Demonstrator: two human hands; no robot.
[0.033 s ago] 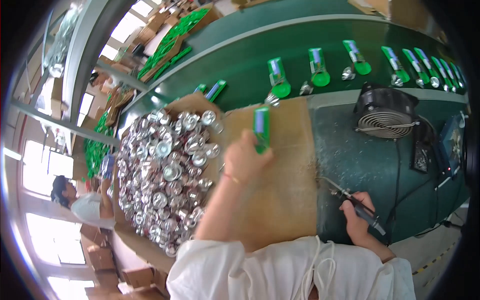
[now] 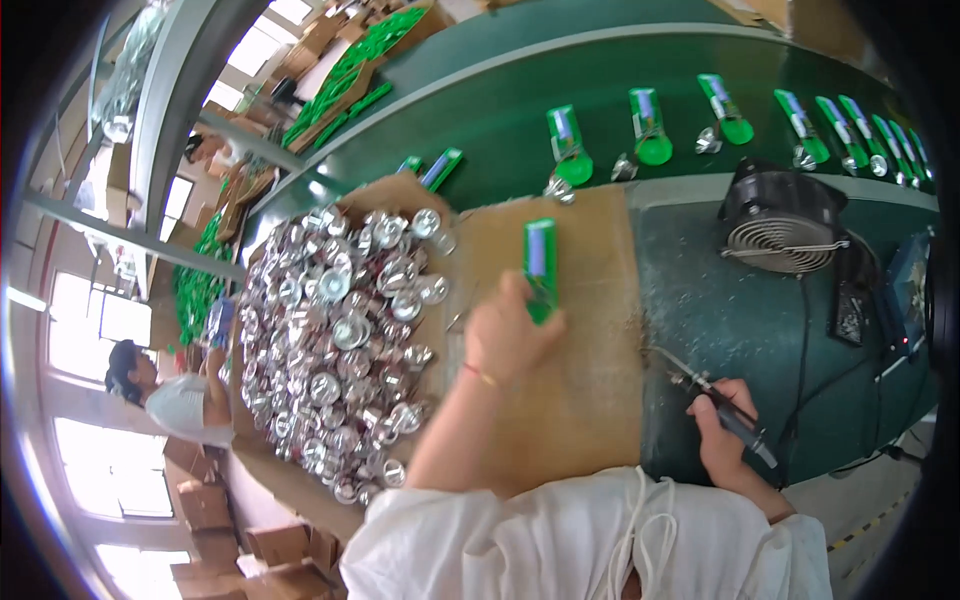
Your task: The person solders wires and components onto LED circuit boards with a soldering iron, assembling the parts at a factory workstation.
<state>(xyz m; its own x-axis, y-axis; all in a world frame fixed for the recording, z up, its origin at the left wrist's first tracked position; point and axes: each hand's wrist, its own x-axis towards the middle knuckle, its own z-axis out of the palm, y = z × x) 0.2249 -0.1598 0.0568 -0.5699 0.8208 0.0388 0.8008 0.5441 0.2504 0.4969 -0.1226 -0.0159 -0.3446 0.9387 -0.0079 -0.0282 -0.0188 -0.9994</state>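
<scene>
Over cardboard (image 2: 590,400), the left hand (image 2: 508,328) clasps a green casing (image 2: 541,255).

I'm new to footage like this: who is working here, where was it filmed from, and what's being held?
No robot here. You're looking down through a wide fisheye camera on a person's head, so straight edges bend. Their bare left hand holds a long green piece over a brown cardboard sheet; the right hand holds a black-handled tool with a thin metal tip. Left of the sheet lies a heap of silver cup-shaped parts; at right stands a black fan with a round metal guard.
</scene>
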